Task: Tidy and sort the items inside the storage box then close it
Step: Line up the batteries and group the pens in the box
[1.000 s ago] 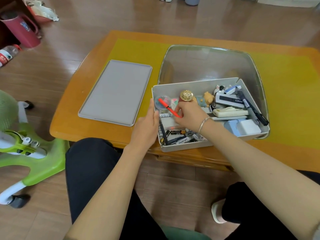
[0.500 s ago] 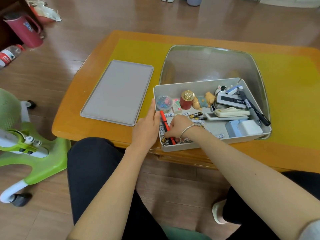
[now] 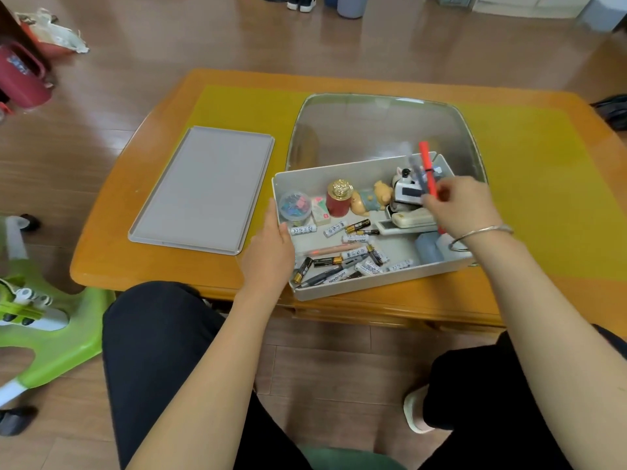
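Right hand (image 3: 463, 206) is pinching pens (image 3: 424, 171) over the box (image 3: 373, 286) far corner, grouping them; left hand (image 3: 271, 252), fingers straight, is steadying its side.

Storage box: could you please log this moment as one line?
stage: sorting | right hand: holds red pen and a dark pen | left hand: steadies box | lid: off
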`<state>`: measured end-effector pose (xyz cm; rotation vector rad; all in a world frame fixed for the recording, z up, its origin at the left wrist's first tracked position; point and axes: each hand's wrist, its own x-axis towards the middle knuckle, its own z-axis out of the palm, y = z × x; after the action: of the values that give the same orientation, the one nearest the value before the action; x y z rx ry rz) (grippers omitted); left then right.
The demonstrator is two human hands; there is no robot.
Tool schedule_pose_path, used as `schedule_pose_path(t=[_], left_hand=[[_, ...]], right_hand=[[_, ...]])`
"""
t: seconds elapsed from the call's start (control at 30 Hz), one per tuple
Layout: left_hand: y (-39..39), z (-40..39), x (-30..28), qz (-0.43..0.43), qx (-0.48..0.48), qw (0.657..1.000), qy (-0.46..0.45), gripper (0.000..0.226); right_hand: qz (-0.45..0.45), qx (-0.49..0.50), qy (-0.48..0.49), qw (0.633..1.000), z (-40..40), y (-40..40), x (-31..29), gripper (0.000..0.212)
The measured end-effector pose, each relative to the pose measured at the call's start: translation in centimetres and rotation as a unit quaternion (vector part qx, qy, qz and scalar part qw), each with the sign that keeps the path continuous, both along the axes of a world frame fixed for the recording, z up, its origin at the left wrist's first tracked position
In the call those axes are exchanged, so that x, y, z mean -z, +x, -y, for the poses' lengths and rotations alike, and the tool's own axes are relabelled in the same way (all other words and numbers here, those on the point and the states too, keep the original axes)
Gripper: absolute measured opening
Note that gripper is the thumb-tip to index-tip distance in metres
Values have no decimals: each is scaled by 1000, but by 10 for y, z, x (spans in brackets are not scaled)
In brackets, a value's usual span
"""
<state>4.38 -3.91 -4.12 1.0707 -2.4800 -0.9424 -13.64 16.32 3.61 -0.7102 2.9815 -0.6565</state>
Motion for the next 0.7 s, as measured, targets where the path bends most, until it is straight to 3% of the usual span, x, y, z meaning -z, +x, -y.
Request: schedule_pose_path(t=[0.1,0.27,0.43,0.7], left_hand=[[-13,0,-3,-63,-18,997,34,57],[-16,-4,9,-14,-19,1000,11,50],[-17,-7,10,-49,-50,997,14,72],[-16,-5,10,-56,-48,997,31,66]], right_hand=[[-36,70,18,997,-23,-27,3,14],[-28,115,31,992,-30,-46,9,14],[0,116,38,992,-32,-44,16,21],[-57,36,-5,998,-19,-29,20,29]])
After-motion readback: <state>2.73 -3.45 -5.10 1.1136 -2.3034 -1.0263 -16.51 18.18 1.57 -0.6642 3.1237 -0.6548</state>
